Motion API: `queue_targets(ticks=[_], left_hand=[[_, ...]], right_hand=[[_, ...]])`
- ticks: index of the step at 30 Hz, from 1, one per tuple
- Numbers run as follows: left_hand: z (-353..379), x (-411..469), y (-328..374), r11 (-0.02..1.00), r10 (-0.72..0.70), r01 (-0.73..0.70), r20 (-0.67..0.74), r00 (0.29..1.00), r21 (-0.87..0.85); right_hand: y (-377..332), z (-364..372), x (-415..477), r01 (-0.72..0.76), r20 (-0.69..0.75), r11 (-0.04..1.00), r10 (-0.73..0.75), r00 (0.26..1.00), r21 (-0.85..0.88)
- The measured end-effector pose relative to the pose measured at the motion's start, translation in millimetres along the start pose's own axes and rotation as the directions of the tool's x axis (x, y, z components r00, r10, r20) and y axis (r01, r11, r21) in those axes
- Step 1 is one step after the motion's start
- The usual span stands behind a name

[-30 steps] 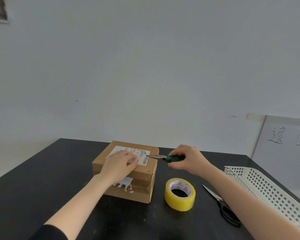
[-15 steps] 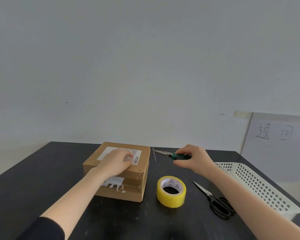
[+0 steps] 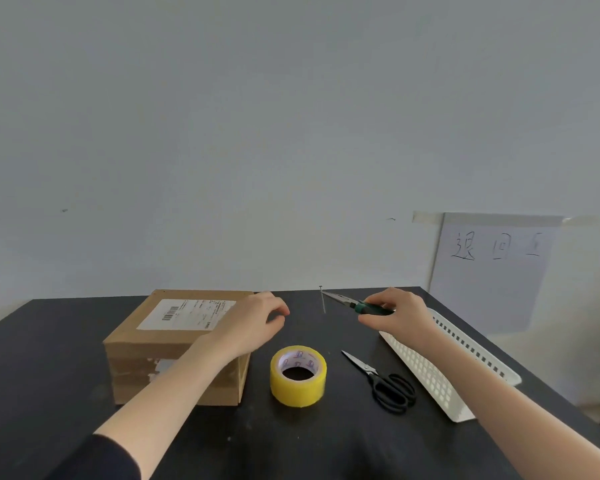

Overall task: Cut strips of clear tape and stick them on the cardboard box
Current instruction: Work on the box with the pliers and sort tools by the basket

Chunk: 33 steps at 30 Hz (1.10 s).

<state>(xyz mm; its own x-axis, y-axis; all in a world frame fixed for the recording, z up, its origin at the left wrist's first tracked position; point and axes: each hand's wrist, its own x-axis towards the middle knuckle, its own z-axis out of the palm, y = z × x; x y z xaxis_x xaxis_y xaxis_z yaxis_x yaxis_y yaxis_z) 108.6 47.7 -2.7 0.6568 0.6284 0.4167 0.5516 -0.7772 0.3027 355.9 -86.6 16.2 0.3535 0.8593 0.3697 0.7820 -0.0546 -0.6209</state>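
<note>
Left hand [image 3: 253,323] hovers off the right edge of the box [image 3: 177,344], fingers loosely curled, holding nothing. Right hand [image 3: 397,315] grips green-handled pliers [image 3: 355,304]; the tips pinch a thin nail [image 3: 323,300] that hangs roughly upright above the bench [image 3: 49,348]. Change over the last second: the left hand was lying flat on the box label [image 3: 187,313] and now is off it, shifted right; the pliers were at the box's top right edge and now sit well clear of it, nail with them. Reading: nail looks extracted, box is free for taping. Box sits at left on the bench, label up, old tape residue on its front face. Tape [image 3: 298,375] stands just right of the box, near the front, untouched. Scissors [image 3: 383,384] lie closed to the right of the tape, beside a white basket [image 3: 444,379] at the bench's right edge. No strip cut or stuck yet. Likely next: put down pliers and nail, then take up tape and scissors.
</note>
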Motion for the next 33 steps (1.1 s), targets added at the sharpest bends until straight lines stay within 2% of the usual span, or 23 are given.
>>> queue_targets(ticks=[5, 14, 33], left_hand=[[16.4, 9.7, 18.3, 0.998, 0.056, -0.057, 0.052, 0.997, 0.013], [53.8, 21.1, 45.8, 0.992, 0.128, -0.127, 0.124, 0.984, -0.016], [127.8, 28.6, 96.3, 0.975, 0.208, -0.181, 0.239, 0.949, -0.129]], right_hand=[[21.5, -21.6, -8.3, -0.078, -0.075, 0.997, 0.077, 0.994, -0.014], [65.6, -55.6, -31.0, -0.235, -0.127, 0.961, 0.218, 0.968, -0.145], [106.8, -98.4, -74.1, -0.464, -0.143, 0.81, 0.444, 0.885, -0.36]])
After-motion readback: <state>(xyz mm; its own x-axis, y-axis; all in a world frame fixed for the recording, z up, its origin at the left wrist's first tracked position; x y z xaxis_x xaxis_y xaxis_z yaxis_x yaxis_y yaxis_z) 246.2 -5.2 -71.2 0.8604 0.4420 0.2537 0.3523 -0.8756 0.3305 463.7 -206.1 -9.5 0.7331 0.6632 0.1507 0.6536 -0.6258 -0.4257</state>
